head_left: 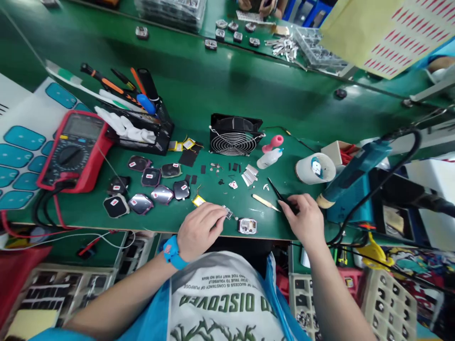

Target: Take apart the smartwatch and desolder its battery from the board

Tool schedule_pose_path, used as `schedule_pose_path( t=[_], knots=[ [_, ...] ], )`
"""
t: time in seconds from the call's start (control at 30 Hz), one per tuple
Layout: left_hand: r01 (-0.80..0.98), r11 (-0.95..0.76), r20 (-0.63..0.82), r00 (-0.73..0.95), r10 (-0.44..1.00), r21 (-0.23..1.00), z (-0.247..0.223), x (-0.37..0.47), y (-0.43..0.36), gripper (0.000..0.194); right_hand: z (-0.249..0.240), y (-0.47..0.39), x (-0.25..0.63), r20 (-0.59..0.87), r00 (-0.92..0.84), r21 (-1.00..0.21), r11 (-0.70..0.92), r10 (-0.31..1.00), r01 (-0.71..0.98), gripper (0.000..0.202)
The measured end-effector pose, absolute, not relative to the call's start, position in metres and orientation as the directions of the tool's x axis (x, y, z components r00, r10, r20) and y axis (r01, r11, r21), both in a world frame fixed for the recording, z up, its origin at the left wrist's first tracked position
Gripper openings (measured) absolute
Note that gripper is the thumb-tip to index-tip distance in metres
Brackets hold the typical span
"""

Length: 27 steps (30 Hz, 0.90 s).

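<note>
My left hand (pixel 203 229) pinches a small silvery circuit board (pixel 228 212) between thumb and fingertips, just above the bench. A yellow battery (pixel 198 201) with thin wires lies beyond its knuckles. Closed around black tweezers (pixel 275 189) is my right hand (pixel 304 218); the tips point away to the left, over the green top. Between the two hands, near the front edge, sits an open watch-like case (pixel 247 226) with parts inside. A wooden-handled pointed tool (pixel 265 202) lies just left of the tweezers.
Several dark watch-like cases (pixel 162 194) lie on the left, by a red multimeter (pixel 76 150) and a tool box (pixel 142 142). A fan (pixel 235 135) stands at the back. A soldering iron (pixel 359 170) and white cup (pixel 305 170) are right. A co-worker's hands (pixel 258 6) show beyond.
</note>
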<state>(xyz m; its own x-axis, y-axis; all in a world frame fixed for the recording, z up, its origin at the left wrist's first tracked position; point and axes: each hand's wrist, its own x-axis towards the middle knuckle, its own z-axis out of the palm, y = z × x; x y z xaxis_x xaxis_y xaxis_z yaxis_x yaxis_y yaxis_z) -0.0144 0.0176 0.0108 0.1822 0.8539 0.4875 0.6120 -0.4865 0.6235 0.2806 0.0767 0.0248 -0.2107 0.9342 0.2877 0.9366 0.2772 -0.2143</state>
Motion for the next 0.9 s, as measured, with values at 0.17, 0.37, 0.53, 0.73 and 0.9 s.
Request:
schedule_pose_path(
  t=[0.17, 0.37, 0.53, 0.73, 0.9],
  knots=[
    [0.638, -0.473, 0.490, 0.168, 0.855, 0.607, 0.015, -0.013, 0.017, 0.016, 0.011, 0.073, 0.282, 0.308, -0.148, -0.231, 0.225, 0.940, 0.947, 0.028],
    [0.653, -0.440, 0.508, 0.096, 0.856, 0.617, 0.014, -0.011, 0.015, 0.018, 0.015, 0.073, 0.272, 0.427, -0.166, -0.270, 0.300, 0.889, 0.915, 0.018],
    [0.655, -0.433, 0.477, 0.124, 0.870, 0.619, 0.016, -0.010, 0.016, 0.019, 0.023, 0.055, 0.251, 0.454, -0.336, -0.392, 0.524, 0.825, 0.756, 0.008],
    [0.681, -0.495, 0.356, 0.348, 0.867, 0.539, 0.020, -0.011, 0.021, 0.035, 0.017, 0.040, 0.243, 0.502, -0.246, -0.520, 0.517, 0.829, 0.680, 0.005],
    [0.711, -0.493, 0.351, 0.353, 0.867, 0.502, 0.018, -0.007, 0.023, 0.025, 0.012, 0.038, 0.244, 0.519, -0.197, -0.540, 0.498, 0.832, 0.679, 0.014]
  ],
)
